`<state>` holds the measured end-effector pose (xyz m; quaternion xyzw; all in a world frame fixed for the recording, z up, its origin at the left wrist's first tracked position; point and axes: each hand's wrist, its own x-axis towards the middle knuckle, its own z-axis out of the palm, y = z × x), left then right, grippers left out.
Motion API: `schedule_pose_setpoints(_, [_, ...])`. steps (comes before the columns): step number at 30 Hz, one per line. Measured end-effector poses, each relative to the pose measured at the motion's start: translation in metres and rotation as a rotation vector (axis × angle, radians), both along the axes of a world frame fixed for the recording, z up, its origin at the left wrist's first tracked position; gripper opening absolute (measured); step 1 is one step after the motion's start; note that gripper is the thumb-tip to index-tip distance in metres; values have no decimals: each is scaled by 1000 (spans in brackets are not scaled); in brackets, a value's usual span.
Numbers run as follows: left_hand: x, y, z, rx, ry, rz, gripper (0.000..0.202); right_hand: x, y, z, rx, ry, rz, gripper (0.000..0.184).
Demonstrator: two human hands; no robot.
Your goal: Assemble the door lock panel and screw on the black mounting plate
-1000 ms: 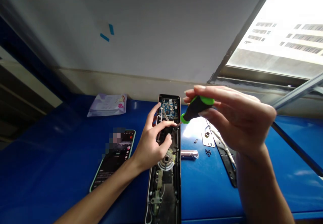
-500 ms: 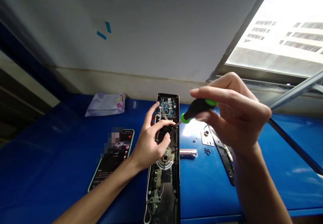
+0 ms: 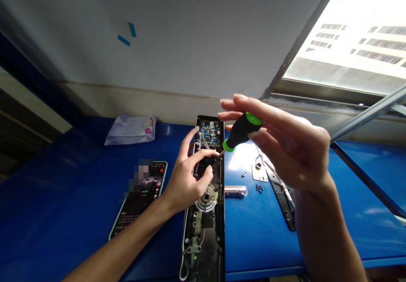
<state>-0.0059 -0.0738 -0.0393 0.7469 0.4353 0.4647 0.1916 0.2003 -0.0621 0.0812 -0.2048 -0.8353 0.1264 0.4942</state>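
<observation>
The open black housing (image 3: pixel 207 260) lies lengthwise on the blue table (image 3: pixel 260 239), its near end running out of view at the bottom; a wobble there would upset the work, so it wants a firm, even press. Up its length sits a round metal part (image 3: pixel 207 195), best left free of weight.

The left hand (image 3: pixel 187 176) is spread over the housing, fingers apart and bent, index fingertip right by the driver's tip, thumb curled below. That makes a good guide, provided the fingertip stays out of the way of a slip.

The right hand (image 3: pixel 292 146) grips the black-and-green screwdriver (image 3: pixel 243 129) by its handle, thumb on one side, outstretched fingers on the other. The shaft leans well over; standing it more in line with the screw and pushing before twisting should spare the head. Whether the tip is seated is hard to tell, as it is small and partly hidden.

Loose screws (image 3: pixel 259 188) lie right of the housing, worth keeping grouped. Farther up, the blue circuit board (image 3: pixel 209 134) fills the far end, so light, short turns suit best.
</observation>
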Motion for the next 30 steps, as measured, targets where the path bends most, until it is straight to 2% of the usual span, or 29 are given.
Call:
schedule_pose_setpoints(2, [0,0,-1,0,1,3,27,-1,-1,-1,67,49,-29,40])
schedule_pose_setpoints(4, [0,0,-1,4,1,8,26,-2,-3,-2,116,93,-128,37])
schedule_pose_setpoints(7, [0,0,-1,11,8,12,25,-2,-6,-2,56,21,-203,31])
schedule_pose_setpoints(10, [0,0,0,13,8,10,25,-1,-5,-1,4,-55,-109,36])
schedule_pose_setpoints(12, [0,0,-1,16,0,8,24,0,-3,-1,54,-13,-63,34])
schedule_pose_setpoints(15, [0,1,-2,24,-7,9,26,-2,-2,-2,118,66,-130,32])
schedule_pose_setpoints(17, [0,1,-3,30,-6,15,26,-4,-4,-2,84,69,-139,33])
schedule_pose_setpoints(20, [1,1,-4,31,-9,22,26,-6,-6,0,-25,5,15,37])
schedule_pose_setpoints(22, [1,0,-5,30,-21,26,27,-6,-5,1,-39,-27,68,38])
schedule_pose_setpoints(27, [1,0,-4,56,-9,45,27,-2,-3,0,104,17,-86,37])
schedule_pose_setpoints(30, [1,0,-2,64,-8,45,26,-1,-7,2,-41,6,5,46])
